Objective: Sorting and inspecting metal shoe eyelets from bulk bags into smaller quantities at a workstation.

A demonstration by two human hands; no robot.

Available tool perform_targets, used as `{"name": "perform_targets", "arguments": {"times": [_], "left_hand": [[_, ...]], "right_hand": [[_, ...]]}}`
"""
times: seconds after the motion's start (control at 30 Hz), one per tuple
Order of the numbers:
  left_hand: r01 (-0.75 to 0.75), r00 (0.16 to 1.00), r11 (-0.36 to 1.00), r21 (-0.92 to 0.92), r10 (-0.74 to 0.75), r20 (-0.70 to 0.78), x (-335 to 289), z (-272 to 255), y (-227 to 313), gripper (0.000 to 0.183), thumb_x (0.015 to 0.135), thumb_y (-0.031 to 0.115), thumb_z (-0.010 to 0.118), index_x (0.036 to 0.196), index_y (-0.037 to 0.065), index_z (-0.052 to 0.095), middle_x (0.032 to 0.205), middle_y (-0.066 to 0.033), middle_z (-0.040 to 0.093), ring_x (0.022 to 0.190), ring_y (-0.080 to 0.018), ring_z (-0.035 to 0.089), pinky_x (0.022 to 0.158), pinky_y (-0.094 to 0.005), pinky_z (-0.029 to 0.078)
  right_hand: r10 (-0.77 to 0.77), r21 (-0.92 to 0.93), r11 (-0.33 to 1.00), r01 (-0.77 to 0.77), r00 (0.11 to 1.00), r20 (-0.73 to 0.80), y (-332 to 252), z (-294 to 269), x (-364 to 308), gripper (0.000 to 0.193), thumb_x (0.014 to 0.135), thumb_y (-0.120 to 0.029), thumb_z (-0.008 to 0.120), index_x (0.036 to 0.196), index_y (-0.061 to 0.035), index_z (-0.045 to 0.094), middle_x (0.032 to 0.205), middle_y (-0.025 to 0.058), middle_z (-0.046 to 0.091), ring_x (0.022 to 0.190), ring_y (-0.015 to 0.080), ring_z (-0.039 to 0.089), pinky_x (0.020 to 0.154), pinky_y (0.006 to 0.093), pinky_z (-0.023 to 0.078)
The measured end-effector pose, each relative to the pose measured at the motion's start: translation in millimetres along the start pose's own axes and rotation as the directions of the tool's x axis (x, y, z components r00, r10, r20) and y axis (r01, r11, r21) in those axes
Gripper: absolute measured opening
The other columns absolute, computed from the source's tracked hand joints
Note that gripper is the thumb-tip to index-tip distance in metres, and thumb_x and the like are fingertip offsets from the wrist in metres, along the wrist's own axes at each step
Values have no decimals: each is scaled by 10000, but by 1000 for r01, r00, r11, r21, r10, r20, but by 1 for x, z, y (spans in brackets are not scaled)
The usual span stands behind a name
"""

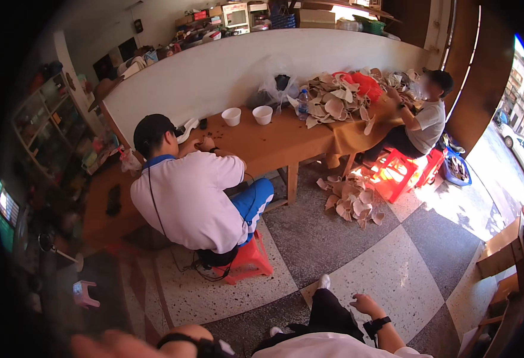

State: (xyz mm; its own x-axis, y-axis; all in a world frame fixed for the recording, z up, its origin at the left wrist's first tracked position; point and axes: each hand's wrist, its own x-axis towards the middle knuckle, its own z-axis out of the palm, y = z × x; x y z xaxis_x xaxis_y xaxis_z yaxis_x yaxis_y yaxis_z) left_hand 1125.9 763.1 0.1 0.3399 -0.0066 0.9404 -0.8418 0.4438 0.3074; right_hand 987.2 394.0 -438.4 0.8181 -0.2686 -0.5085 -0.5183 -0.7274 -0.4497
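Observation:
My right hand hangs over the tiled floor, a black band on its wrist. Its fingers are slightly bent and apart, with nothing seen in them. At the lower left edge my left hand is blurred and partly cut off, so its fingers cannot be read. A black strap circles that arm. Neither hand touches the table. Ahead, a person in a white shirt sits on a red stool, both hands at the brown table beside a white shoe.
Two white bowls, a water bottle and heaped beige cut pieces lie on the table. More pieces cover the floor. Another person sits at the far right. A small pink stool stands left; wooden furniture stands right.

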Motion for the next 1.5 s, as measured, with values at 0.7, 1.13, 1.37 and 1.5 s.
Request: {"name": "perform_targets", "arguments": {"times": [0.7, 1.13, 1.37, 1.5], "left_hand": [[313, 945, 696, 646, -295, -140, 87, 175, -295, 139, 858, 250, 414, 724, 234, 382, 606, 88, 339, 492, -52, 373, 526, -133, 314], [559, 801, 771, -305, -407, 439, 150, 156, -582, 460, 674, 23, 619, 1115, 5, 492, 962, -147, 554, 854, -304, 522, 733, -382, 411], [653, 729, 718, -244, -506, 461, 173, 134, -652, 469, 680, 25, 616, 1129, 7, 481, 979, -147, 553, 871, -303, 517, 736, -382, 411], [674, 706, 705, -222, -526, 474, 187, 134, -695, 474, 683, 26, 614, 1136, 8, 475, 989, -146, 552, 881, -302, 515, 737, -383, 411]], "right_hand": [[-101, -64, 994, 93, 987, -128, 35, -275, 299, 314, 756, -222, 637, 981, -3, 616, 837, 210, 629, 814, 329, 617, 703, 383, 489], [-727, -211, 671, 710, 577, -371, -226, -520, 506, 245, 787, -94, 590, 1013, -5, 560, 776, 131, 600, 696, 251, 587, 633, 328, 460], [-703, -185, 708, 681, 656, -274, -316, -612, 580, 272, 824, -91, 572, 1083, -9, 559, 807, 84, 609, 700, 155, 572, 639, 277, 454], [-798, -262, 600, 756, 549, -248, -369, -638, 635, 262, 822, -105, 578, 1062, -2, 560, 810, 90, 611, 691, 173, 573, 638, 281, 454]]}}
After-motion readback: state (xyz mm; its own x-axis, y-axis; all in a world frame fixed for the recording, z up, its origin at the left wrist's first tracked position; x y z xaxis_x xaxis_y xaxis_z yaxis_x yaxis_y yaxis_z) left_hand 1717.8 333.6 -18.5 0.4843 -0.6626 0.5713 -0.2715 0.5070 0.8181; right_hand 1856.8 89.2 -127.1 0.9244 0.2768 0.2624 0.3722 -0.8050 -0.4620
